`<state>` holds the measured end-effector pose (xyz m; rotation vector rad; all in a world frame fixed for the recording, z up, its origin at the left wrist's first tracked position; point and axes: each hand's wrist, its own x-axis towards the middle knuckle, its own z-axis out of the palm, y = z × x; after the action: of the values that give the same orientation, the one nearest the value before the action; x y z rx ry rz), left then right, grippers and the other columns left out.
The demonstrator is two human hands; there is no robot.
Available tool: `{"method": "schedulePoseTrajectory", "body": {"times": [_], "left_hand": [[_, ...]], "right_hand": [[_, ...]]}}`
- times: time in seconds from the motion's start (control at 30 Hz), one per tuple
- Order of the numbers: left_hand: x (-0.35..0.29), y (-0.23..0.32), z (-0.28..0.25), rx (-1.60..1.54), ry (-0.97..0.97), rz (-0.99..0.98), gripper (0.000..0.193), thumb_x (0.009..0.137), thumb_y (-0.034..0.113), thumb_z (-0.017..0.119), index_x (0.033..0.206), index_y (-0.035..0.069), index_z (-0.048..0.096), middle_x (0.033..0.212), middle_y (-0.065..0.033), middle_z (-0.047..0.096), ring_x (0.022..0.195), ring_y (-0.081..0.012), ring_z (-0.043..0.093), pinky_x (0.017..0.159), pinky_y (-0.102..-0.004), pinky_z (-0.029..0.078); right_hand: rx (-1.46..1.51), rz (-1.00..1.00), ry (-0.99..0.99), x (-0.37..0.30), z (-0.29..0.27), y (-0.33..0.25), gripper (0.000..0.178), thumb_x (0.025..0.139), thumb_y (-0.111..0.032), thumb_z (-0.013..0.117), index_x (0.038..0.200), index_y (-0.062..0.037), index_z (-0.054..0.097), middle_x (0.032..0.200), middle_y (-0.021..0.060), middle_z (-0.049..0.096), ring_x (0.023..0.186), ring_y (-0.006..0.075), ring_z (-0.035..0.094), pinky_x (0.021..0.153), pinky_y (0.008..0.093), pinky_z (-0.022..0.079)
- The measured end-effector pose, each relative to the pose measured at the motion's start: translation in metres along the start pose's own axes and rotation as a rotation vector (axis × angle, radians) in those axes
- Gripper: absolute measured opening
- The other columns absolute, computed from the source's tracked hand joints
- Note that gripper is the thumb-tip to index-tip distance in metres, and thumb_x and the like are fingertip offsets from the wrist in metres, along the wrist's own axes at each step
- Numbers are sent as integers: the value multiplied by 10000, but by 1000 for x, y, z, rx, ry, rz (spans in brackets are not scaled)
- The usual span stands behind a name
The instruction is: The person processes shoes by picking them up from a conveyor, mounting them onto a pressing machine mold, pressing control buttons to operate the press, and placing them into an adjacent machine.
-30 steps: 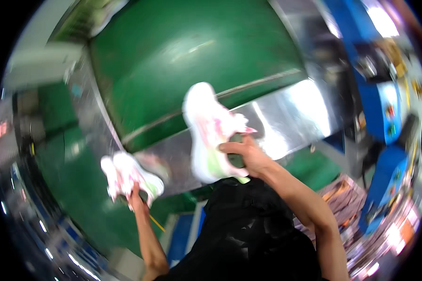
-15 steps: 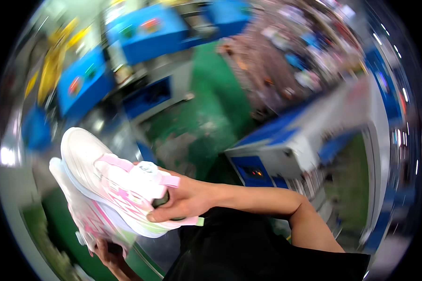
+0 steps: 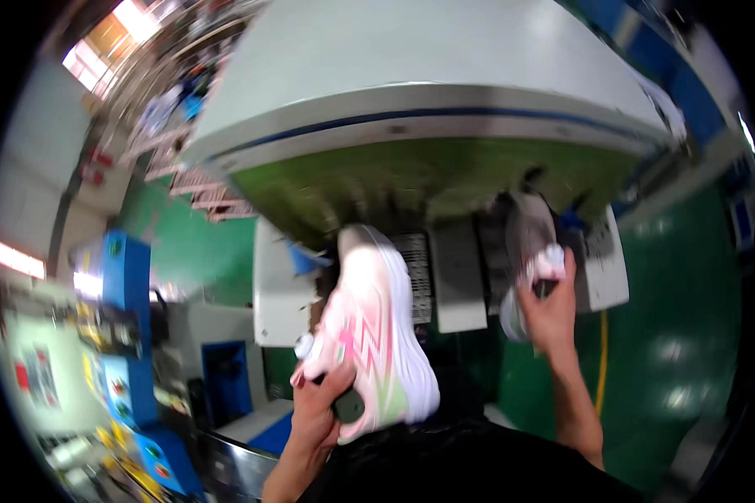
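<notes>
My left hand (image 3: pixel 315 409) is closed on the ankle opening of a white and pink sneaker (image 3: pixel 376 335) with a pale green heel. The sneaker lies tilted on its side with its white sole facing right, and its toe points at the low opening of a big grey machine (image 3: pixel 445 50). Farther right, my right hand (image 3: pixel 552 314) grips a matching sneaker (image 3: pixel 528 230) by its collar. The front of that one sits in shadow under the machine's greenish inner edge (image 3: pixel 445 172). White round knobs show near both sneakers' tongues.
Below the opening are a slatted conveyor strip (image 3: pixel 415 277) and pale metal plates (image 3: pixel 459 289). Blue machine boxes (image 3: pixel 126 285) with buttons stand to the left. Pinkish racks (image 3: pixel 201 189) are at the far left, and a yellow line (image 3: pixel 602 360) runs along the green floor at right.
My view has swung to the machine's opening. The two sneakers, held close together at the left before, are now apart, one in each hand, toes toward the opening.
</notes>
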<state>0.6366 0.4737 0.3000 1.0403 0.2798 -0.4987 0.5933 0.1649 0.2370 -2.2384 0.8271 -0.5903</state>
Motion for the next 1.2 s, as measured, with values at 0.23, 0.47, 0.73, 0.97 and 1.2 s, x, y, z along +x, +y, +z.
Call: {"method": "schedulePoseTrajectory", "body": {"times": [0.23,0.47,0.73,0.97,1.2], "left_hand": [[141,-5,68,725,-122,303,547,824,-15,619,1328,-29,408,1067,-85,602,949,-149,575,883,-285,457],[172,45,61,1454,-496,843,424,881,76,601,1288,12,500,1135,-226,603,1061,-349,591,922,-371,450],[187,43,51,1307,-272,643,263,948,253,556,1061,31,641,763,-138,631,677,-216,578,668,-328,467],[170,41,71,1256,-348,519,367,966,286,503,1132,-25,607,1064,-192,662,998,-284,626,886,-342,467],[-8,-21,-31,920,32,763,250,859,57,604,1107,19,603,1031,-169,646,934,-343,634,811,-383,513]], "right_hand": [[212,-201,-86,59,-1,17,750,776,-219,677,1395,-1,314,1228,262,508,1133,411,518,969,408,422],[228,-496,-310,132,-25,18,209,898,-168,606,1022,-17,680,1055,148,680,977,256,657,849,322,500],[239,-333,-795,180,-30,-4,259,950,-196,581,1043,29,669,908,55,692,832,80,565,766,245,458],[247,-201,-375,140,-30,1,235,951,-135,563,1086,36,651,977,65,676,884,112,572,839,239,440],[691,-672,-322,-69,50,-148,193,840,10,507,1016,30,584,1045,181,635,930,219,604,857,335,472]]}}
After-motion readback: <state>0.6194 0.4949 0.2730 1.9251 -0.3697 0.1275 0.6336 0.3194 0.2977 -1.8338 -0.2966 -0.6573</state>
